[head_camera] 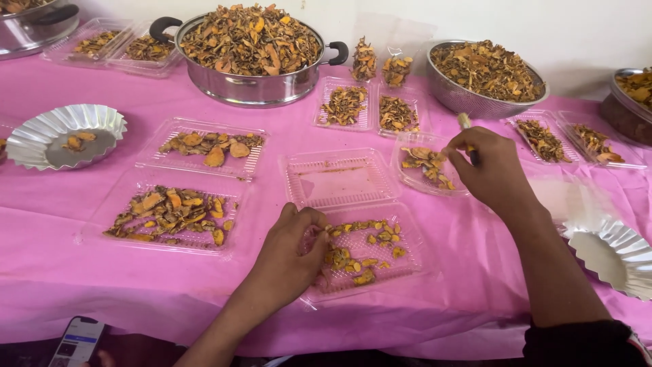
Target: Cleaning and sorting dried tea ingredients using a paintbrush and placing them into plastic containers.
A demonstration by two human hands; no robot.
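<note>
Left hand (288, 251) pinching dried slices (360, 255) in clear tray (407, 234) | right hand (490, 170) gripping, seemingly, a brush (465, 124)

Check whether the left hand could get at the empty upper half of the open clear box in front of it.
Probably yes. The left hand rests on the lower tray's edge, and the empty half lies just beyond it with nothing between.

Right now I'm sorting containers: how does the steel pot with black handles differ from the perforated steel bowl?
The steel pot with black handles has straight, solid walls; the perforated steel bowl has rounded, holed walls and no handles. The pot sits left of the bowl. Both are heaped with dried orange-brown slices.
</note>
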